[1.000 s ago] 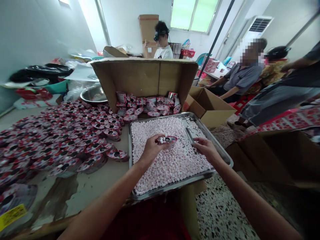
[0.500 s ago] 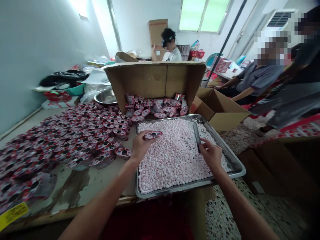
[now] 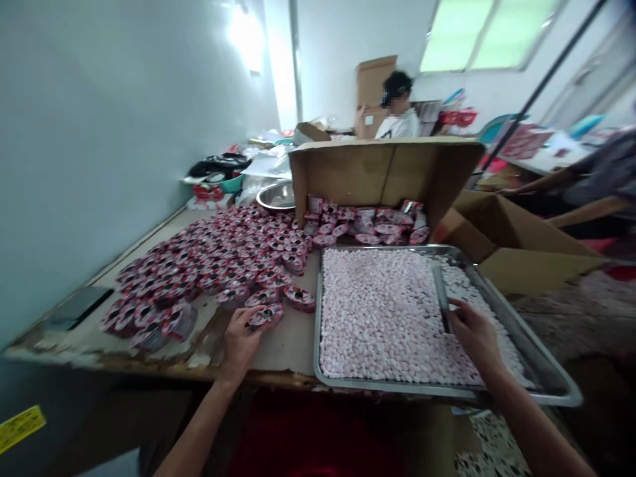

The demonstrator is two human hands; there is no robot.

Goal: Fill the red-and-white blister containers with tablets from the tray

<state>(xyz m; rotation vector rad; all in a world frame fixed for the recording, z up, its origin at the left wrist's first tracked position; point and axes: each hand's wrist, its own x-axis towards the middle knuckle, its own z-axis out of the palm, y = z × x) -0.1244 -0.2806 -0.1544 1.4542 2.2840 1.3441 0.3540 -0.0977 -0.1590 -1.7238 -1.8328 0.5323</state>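
Observation:
Between the thumb and fingers of my left hand [image 3: 242,339] is a red and white oval package [image 3: 265,317] with a dark opening on top. It is over the table, beside several similar packages [image 3: 238,255] grouped at the left. My right hand [image 3: 474,331] holds a narrow metal strip [image 3: 441,298] over the metal tray [image 3: 447,392]. Small pale pink, rounded pieces [image 3: 382,318] fill most of the tray, more thinly along its right side.
Behind the tray, a cardboard box [image 3: 348,173] lies on its side with packages inside. An open carton [image 3: 536,268] is at the right. A metal bowl [image 3: 277,197] sits behind the packages. One person [image 3: 405,124] is at the back, another at the right.
The view has turned left. My left hand has moved with its package from above the tray to over the table, near the other packages. My right hand still holds the strip over the tray.

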